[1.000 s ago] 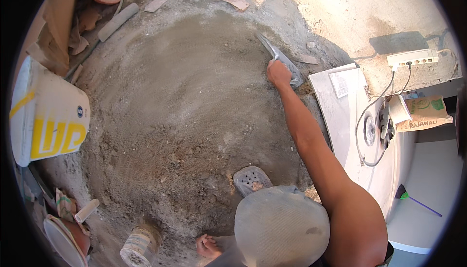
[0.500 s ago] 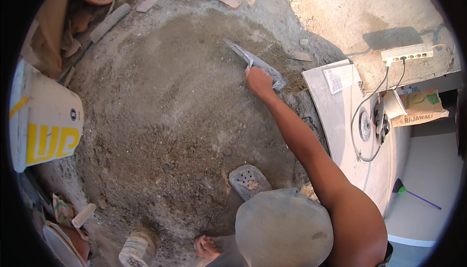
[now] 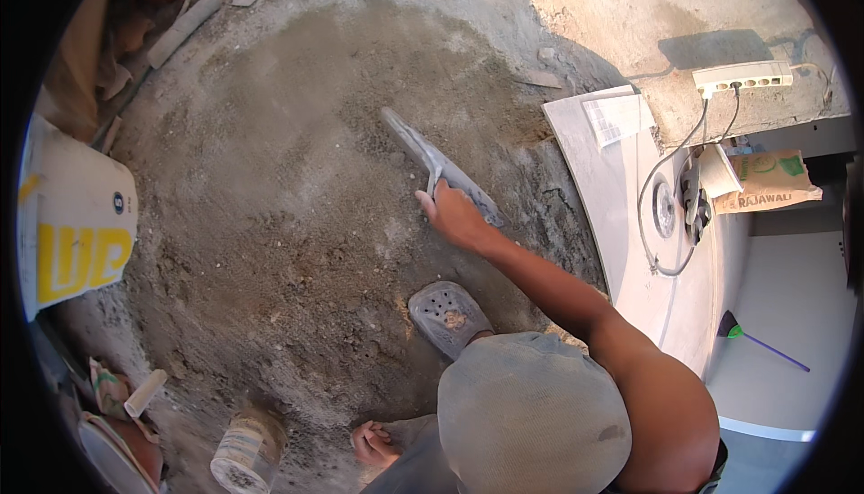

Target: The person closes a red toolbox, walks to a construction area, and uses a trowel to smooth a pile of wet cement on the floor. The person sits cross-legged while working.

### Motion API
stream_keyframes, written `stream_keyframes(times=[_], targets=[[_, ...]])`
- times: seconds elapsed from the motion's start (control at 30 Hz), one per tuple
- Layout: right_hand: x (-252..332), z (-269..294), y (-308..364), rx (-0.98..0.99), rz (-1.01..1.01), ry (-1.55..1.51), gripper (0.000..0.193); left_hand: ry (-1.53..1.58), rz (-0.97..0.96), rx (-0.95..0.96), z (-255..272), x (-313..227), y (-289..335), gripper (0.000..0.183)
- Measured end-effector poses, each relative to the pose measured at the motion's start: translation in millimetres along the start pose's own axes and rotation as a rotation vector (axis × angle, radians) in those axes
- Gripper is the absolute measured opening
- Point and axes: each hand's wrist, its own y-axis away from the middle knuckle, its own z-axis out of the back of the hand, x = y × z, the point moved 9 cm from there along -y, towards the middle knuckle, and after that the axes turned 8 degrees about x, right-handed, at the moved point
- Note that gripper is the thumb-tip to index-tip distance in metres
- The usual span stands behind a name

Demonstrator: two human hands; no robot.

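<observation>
My right hand (image 3: 457,215) is closed round the handle of a plastering trowel (image 3: 409,139). Its long metal blade lies slanted over wet grey mortar (image 3: 297,161), a rough patch spread across the ground. The patch looks smoother at the far side and lumpier near me. Low in the view, my left hand (image 3: 373,444) rests beside a dark trouser leg with its fingers curled in; no tool shows in it. A grey clog with holes (image 3: 448,314) stands on the mortar between the hands. A rounded grey cloth shape like a cap (image 3: 535,413) covers part of the lower middle.
At left stands a white bucket with yellow marking (image 3: 85,215). A small tub (image 3: 247,449) sits near the lower edge. Pale tiles (image 3: 576,161) border the mortar at right, with a power strip (image 3: 742,76), cable, power tool (image 3: 697,211), paper bag (image 3: 769,184) and broom (image 3: 731,326).
My right hand has drawn the trowel nearer and a little left, and my right elbow is more bent. The whole view has shifted slightly. My left hand stays low, its fingers curled.
</observation>
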Motion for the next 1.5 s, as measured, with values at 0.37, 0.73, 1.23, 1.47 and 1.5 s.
stream_keyframes(times=[0.37, 0.73, 1.23, 1.47, 1.5], targets=[[-130, 36, 120, -0.114, -0.192, 0.021, 0.045, 0.078, -0.034, 0.022, 1, -3, 2, 0.042], [-98, 43, 115, -0.221, -0.093, 0.140, 0.047, 0.169, -0.012, 0.016, 4, -5, 4, 0.042], [-164, 39, 222, -0.354, -0.463, 0.195, 0.044, -0.025, -0.057, 0.147, -3, -32, -8, 0.045], [-166, 16, 142, -0.186, -0.111, 0.167, 0.046, -0.054, -0.264, 0.496, -54, -77, -66, 0.029], [-173, 16, 139, -0.165, -0.154, 0.062, 0.046, -0.074, -0.338, 0.495, -56, -89, -72, 0.026]])
